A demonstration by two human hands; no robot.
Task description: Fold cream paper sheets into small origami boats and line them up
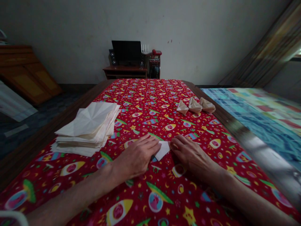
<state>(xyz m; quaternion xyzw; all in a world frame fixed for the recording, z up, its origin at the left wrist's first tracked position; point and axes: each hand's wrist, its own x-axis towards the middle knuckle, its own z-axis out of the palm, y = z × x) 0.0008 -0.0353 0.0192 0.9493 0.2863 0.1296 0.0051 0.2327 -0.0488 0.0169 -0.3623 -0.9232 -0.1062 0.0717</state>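
A small piece of folded white paper lies on the red patterned tablecloth in front of me, narrowing to a point on the near side. My left hand covers its left part, with the fingers close together and pressing it down. At its right corner, my right hand pinches the edge with curled fingers, the thumb mostly hidden. To the left sits an uneven stack of creased paper sheets. Folded paper pieces stand in a row at the right: one, a second and a third.
The red tablecloth covers a long dark wooden table. A bed with a blue checked cover is on the right. Beyond the table are a monitor on a desk and a red telephone. A wooden cabinet stands left.
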